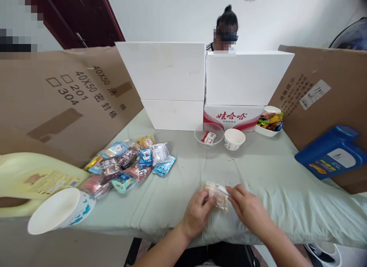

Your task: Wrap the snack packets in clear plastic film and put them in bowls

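Both my hands pinch one clear snack packet at the surface's near edge.
The snack packet (218, 194) lies slantwise between them, left hand (197, 213) and right hand (248, 207) each clamped on an end, equally near.

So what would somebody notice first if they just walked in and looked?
Probably the two hands at the near edge of the pale green cloth-covered table: the left hand and right hand pinch a small clear crinkly snack packet between them. Next, the heap of colourful snack packets lying to the left.
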{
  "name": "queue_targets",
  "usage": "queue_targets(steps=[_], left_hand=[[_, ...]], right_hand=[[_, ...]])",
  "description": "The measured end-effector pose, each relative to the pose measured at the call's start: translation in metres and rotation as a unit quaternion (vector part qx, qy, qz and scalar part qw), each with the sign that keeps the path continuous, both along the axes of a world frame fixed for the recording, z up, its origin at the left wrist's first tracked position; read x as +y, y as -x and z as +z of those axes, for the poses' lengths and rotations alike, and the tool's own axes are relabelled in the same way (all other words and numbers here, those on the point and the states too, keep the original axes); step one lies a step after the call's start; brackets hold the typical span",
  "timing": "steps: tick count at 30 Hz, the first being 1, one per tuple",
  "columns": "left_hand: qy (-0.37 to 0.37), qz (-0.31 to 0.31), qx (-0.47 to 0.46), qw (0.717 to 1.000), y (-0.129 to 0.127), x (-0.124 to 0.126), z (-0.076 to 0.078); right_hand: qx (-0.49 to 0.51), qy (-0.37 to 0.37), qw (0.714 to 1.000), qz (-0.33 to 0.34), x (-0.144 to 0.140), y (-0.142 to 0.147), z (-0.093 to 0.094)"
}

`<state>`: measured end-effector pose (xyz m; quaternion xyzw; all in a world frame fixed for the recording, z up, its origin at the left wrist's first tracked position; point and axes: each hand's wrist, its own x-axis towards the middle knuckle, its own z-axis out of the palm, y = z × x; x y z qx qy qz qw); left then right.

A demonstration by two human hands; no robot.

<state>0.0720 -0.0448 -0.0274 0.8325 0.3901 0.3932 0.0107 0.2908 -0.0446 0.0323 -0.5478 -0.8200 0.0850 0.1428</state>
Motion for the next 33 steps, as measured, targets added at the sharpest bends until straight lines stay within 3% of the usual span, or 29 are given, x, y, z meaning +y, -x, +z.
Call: queue_targets(steps=[3,5,8,11,14,16,18,21,23,25,28,30,32,33], left_hand=[[0.01,0.033,-0.047,0.998,0.0,-0.002,-0.004],[0.016,0.036,-0.062,0.997,0.0,-0.003,-0.006],[0.033,0.036,-0.05,0.998,0.002,-0.002,-0.006],[0.069,0.037,-0.048,0.996,0.004,0.001,-0.003],[0.109,0.006,-0.083,0.99,0.005,0.007,0.0],[0.139,-0.011,-0.122,0.983,0.005,0.009,0.002],[0.178,-0.015,-0.167,0.97,0.003,0.01,0.005],[0.245,-0.002,-0.237,0.94,0.002,0.012,0.011],[0.29,0.023,-0.302,0.908,0.007,0.017,0.014],[0.329,0.061,-0.382,0.861,0.019,0.022,0.014],[0.355,0.126,-0.465,0.801,0.047,0.028,0.007],[0.303,0.187,-0.456,0.816,0.066,0.025,0.004],[0.194,0.224,-0.384,0.875,0.077,0.018,0.005],[0.139,0.206,-0.327,0.912,0.079,0.014,0.009]], right_hand=[[-0.039,0.023,0.998,0.04,-0.004,0.035,0.014],[-0.048,0.057,0.997,0.031,-0.006,0.026,0.018],[-0.04,0.109,0.993,-0.001,-0.008,-0.026,0.012],[-0.074,0.122,0.984,-0.109,-0.012,-0.091,-0.007],[-0.077,0.045,0.979,-0.185,-0.018,-0.121,-0.028],[-0.019,-0.046,0.983,-0.179,-0.022,-0.108,-0.033],[0.067,-0.092,0.984,-0.139,-0.025,-0.073,-0.028],[0.148,-0.067,0.986,-0.042,-0.019,-0.015,-0.015],[0.187,-0.064,0.98,-0.014,-0.006,0.005,-0.015],[0.228,-0.056,0.97,-0.058,0.011,0.003,-0.023],[0.258,-0.035,0.95,-0.171,0.031,-0.026,-0.04],[0.253,-0.073,0.939,-0.222,0.031,-0.046,-0.044],[0.242,-0.164,0.922,-0.254,0.019,-0.053,-0.038],[0.24,-0.209,0.914,-0.253,0.01,-0.051,-0.031]])
